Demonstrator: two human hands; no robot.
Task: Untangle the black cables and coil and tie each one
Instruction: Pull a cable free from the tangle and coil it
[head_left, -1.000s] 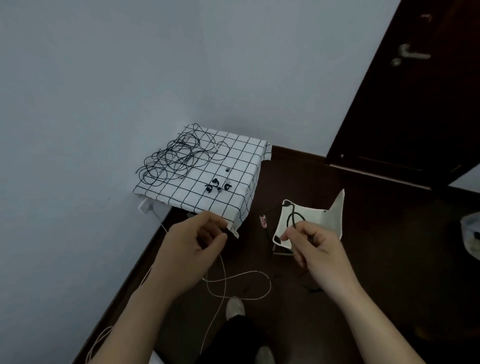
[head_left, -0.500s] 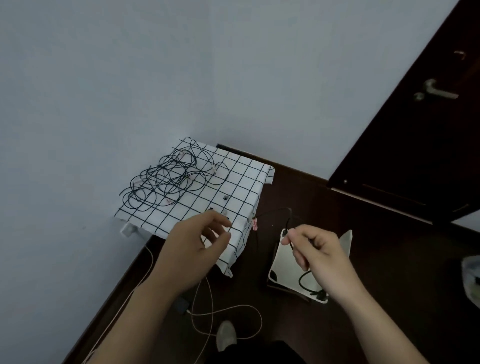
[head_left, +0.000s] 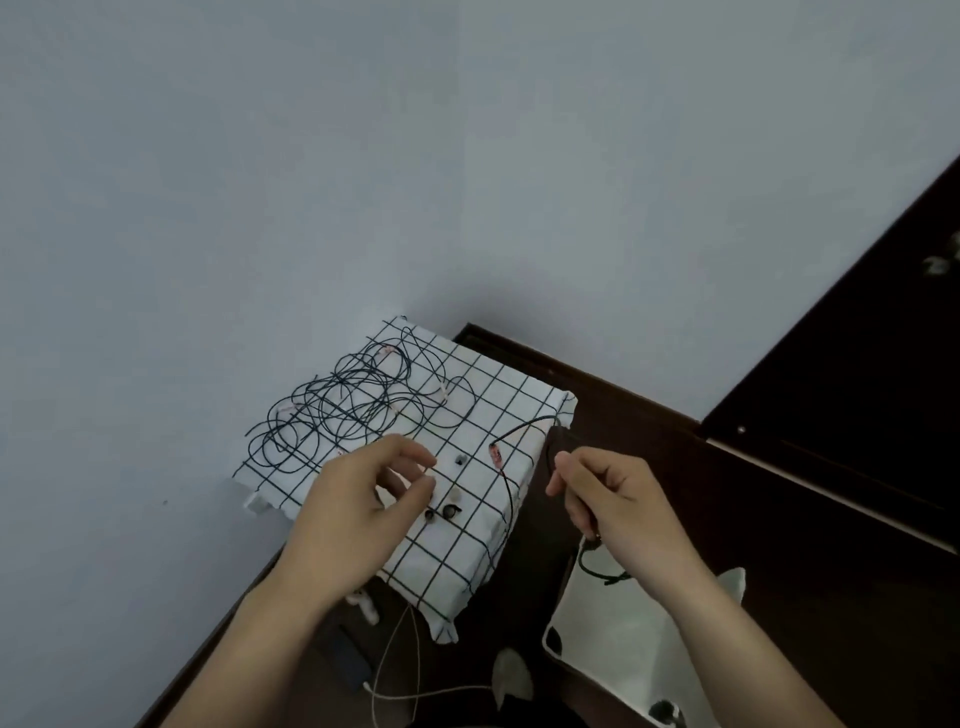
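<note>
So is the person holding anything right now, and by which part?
The right hand pinches a thin black cable partway along its length, between thumb and forefinger. Whether the left hand holds anything cannot be told.

Tangled cables (head_left: 358, 410) lie on the table (head_left: 519, 410), earbuds (head_left: 449, 512) nearer.
</note>
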